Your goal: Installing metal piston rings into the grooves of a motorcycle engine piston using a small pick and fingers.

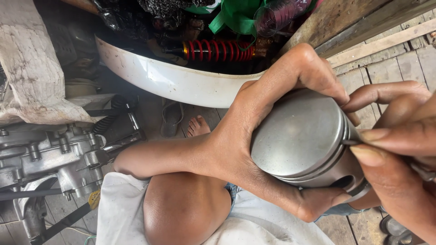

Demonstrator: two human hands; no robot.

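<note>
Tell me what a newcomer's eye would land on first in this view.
First the grey metal piston, right of centre and close to the camera, gripped by the left hand while the right hand pinches at its ring grooves from the right edge. Next the red coil spring at top centre, above the curved white panel. At the left edge sits a grey engine casing.

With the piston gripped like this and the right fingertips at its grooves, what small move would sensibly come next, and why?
Probably ease the thin ring round within its groove. The left hand cups the grey metal piston with its crown facing the camera, and the right hand pinches at the grooved edge, thumb and forefinger tips pressed right at the ring. Whether the ring is fully seated cannot be told here.
</note>
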